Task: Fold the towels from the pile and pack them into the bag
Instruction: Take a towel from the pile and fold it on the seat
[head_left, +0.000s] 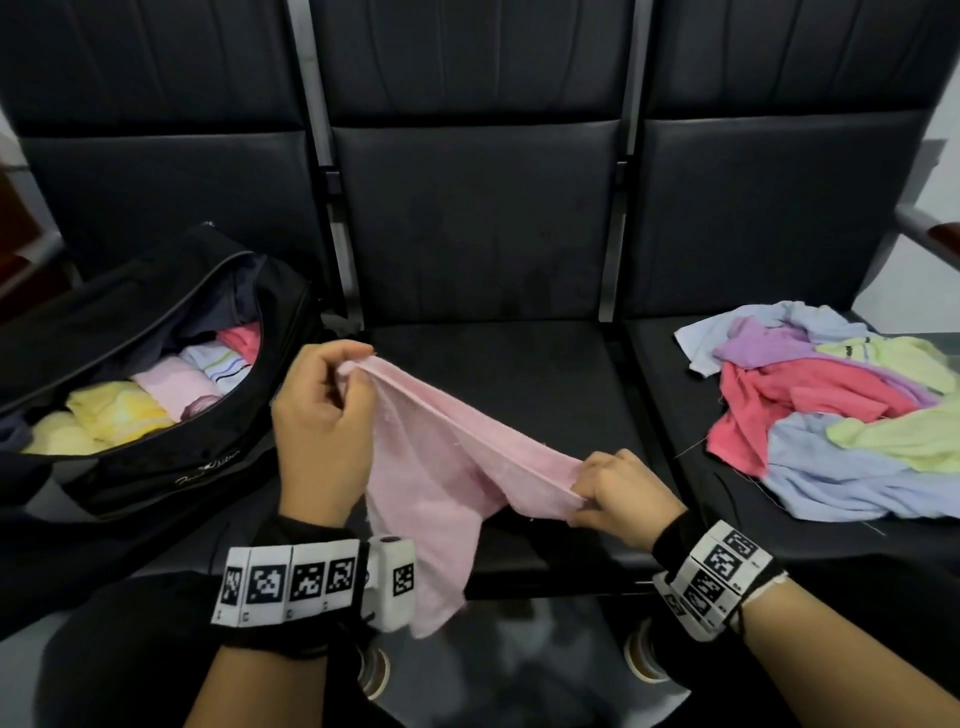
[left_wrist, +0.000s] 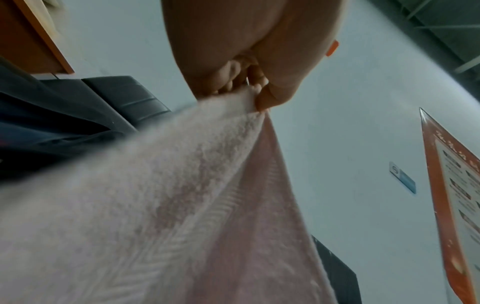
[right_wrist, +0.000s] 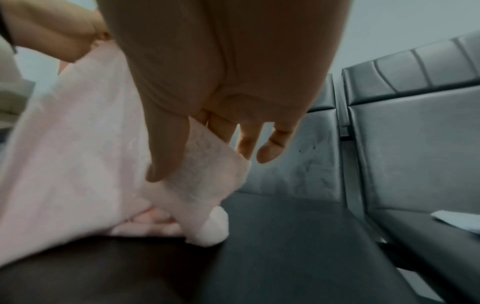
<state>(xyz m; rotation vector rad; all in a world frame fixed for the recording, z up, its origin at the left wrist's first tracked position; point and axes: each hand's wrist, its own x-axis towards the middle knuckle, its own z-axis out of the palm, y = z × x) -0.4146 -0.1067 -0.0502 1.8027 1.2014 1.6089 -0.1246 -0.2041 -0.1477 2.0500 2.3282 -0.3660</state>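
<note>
Towels are the business here: a pale pink towel (head_left: 447, 457) hangs stretched between both hands above the middle seat (head_left: 498, 374) of a row of dark padded seats. Its held top edge is the long axis, running from about ten o'clock at the left hand (head_left: 324, 415) down to about four o'clock at the right hand (head_left: 621, 493); the rest of the cloth droops toward six o'clock. Each grip is clamped on the pink towel: the left hand's fingers and thumb pinch one corner, the right hand's thumb and forefinger pinch the other while its remaining fingers hang loose.

The bag (head_left: 130, 374), black and open, lies at nine o'clock on the left seat, just beside the left hand, with folded yellow, pink and striped towels already inside. The pile (head_left: 831, 410) of unfolded towels lies at three o'clock on the right seat, apart from the right hand.

I judge the first fold comes next, bringing the two held corners together. Pale script on the bag's side is too small to read.
</note>
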